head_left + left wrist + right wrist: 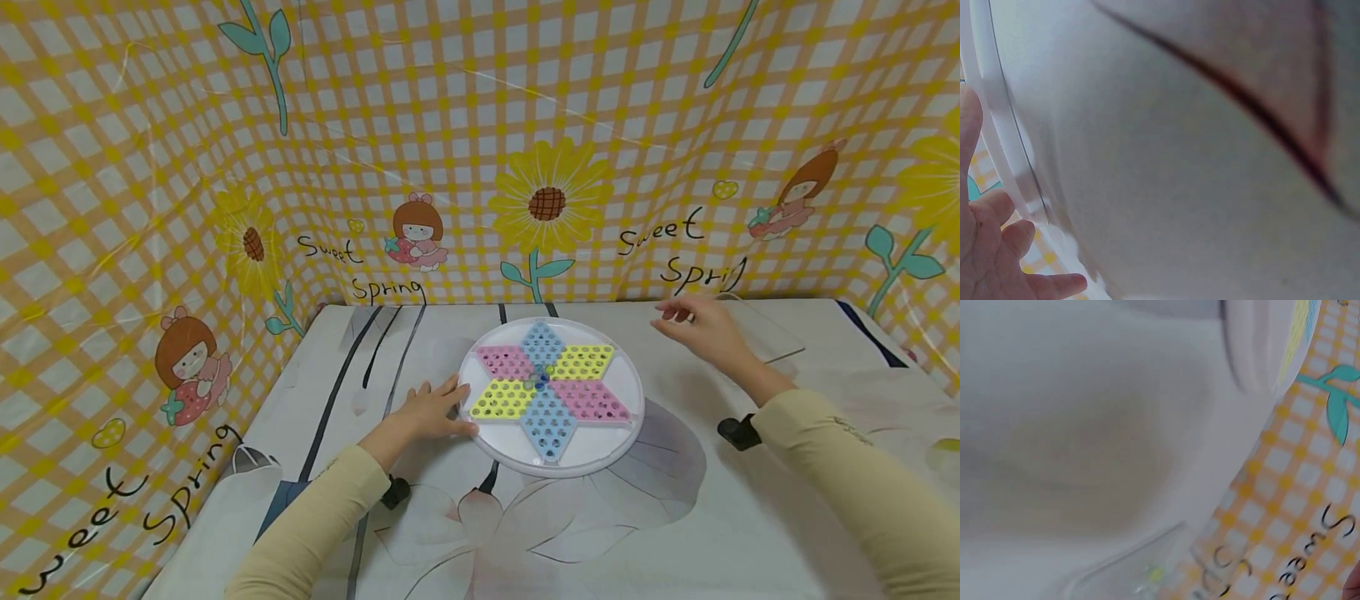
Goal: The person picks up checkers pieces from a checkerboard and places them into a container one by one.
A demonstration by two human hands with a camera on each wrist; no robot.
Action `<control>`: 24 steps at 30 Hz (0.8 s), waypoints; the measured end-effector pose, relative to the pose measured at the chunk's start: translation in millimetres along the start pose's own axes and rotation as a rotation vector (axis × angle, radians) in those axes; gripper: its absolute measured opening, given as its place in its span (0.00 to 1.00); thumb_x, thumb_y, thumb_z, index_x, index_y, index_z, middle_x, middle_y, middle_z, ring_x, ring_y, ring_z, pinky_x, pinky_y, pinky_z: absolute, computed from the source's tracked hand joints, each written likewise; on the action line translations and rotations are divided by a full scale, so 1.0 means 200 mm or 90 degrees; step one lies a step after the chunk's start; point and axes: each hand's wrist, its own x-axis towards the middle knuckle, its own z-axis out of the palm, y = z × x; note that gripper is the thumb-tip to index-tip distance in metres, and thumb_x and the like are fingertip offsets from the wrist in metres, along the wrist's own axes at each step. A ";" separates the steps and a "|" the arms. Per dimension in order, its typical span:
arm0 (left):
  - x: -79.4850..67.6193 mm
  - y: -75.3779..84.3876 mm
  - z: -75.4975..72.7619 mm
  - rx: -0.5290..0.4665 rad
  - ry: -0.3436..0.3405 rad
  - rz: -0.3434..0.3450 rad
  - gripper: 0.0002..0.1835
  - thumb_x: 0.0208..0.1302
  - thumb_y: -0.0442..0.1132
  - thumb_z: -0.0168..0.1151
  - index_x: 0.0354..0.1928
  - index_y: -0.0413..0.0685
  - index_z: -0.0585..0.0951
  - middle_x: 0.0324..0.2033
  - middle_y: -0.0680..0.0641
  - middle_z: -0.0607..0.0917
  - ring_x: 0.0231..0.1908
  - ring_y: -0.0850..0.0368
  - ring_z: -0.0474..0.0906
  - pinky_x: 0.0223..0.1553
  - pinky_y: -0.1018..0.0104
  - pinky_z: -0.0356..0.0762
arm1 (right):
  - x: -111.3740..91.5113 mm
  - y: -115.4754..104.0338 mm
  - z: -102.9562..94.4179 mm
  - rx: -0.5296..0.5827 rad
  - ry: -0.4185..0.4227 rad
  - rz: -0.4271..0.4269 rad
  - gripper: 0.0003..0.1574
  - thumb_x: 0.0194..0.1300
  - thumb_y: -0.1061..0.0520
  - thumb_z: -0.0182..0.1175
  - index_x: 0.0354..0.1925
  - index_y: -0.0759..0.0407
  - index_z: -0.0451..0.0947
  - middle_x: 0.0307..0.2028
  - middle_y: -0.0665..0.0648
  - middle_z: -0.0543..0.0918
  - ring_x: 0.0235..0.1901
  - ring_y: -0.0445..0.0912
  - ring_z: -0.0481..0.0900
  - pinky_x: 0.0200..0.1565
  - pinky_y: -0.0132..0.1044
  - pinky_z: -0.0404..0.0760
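Note:
A round white Chinese checkers board (592, 446) with a pink, yellow and blue star lies on the table. Several glass marbles (538, 379) sit at the star's centre. My left hand (431, 410) rests against the board's left rim, fingers spread; the left wrist view shows its fingers (1019, 237) beside the white edge. To the right of the board my right hand (701, 329) is raised over the table, fingers loosely bent, and no held thing shows. Near it is a clear plastic box (765, 329); the right wrist view shows a yellow-green marble (1156, 574) inside.
The table (675, 542) has a white floral cover. A checked cloth (450, 125) hangs behind and at the left. At the table's left edge lie a white item with loops (255, 460) and a dark blue item (281, 504).

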 end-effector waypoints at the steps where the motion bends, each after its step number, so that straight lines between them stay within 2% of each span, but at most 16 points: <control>1: 0.00 0.00 0.00 0.000 0.000 0.000 0.44 0.54 0.65 0.56 0.70 0.58 0.55 0.71 0.50 0.48 0.66 0.28 0.44 0.64 0.36 0.41 | 0.01 -0.02 0.01 -0.003 -0.002 -0.007 0.15 0.58 0.56 0.63 0.40 0.66 0.78 0.32 0.61 0.79 0.32 0.37 0.67 0.29 0.25 0.66; 5: 0.01 0.00 0.00 0.002 0.001 -0.003 0.44 0.54 0.65 0.56 0.70 0.59 0.55 0.71 0.50 0.48 0.66 0.28 0.44 0.64 0.36 0.41 | 0.03 -0.06 0.06 0.003 -0.008 -0.030 0.14 0.58 0.57 0.63 0.39 0.65 0.78 0.31 0.59 0.79 0.32 0.40 0.68 0.30 0.26 0.67; 11: 0.01 0.00 0.00 0.005 -0.004 -0.002 0.44 0.54 0.65 0.56 0.70 0.59 0.55 0.71 0.50 0.48 0.65 0.28 0.44 0.63 0.36 0.42 | 0.05 -0.11 0.14 0.023 -0.038 -0.027 0.14 0.58 0.58 0.62 0.41 0.66 0.78 0.32 0.60 0.78 0.34 0.47 0.69 0.31 0.31 0.68; 20: 0.01 -0.01 0.00 0.012 -0.003 0.002 0.44 0.54 0.66 0.55 0.70 0.59 0.54 0.71 0.50 0.47 0.65 0.28 0.44 0.63 0.36 0.42 | 0.08 -0.18 0.23 0.047 -0.067 -0.025 0.14 0.58 0.60 0.62 0.41 0.68 0.77 0.33 0.62 0.79 0.34 0.49 0.71 0.34 0.35 0.70; 24: 0.01 -0.01 0.01 0.005 -0.004 0.003 0.44 0.54 0.66 0.55 0.70 0.59 0.54 0.71 0.50 0.48 0.66 0.28 0.44 0.64 0.36 0.41 | 0.09 -0.22 0.28 0.055 -0.073 -0.052 0.13 0.57 0.61 0.62 0.40 0.68 0.77 0.31 0.60 0.78 0.33 0.48 0.71 0.33 0.35 0.71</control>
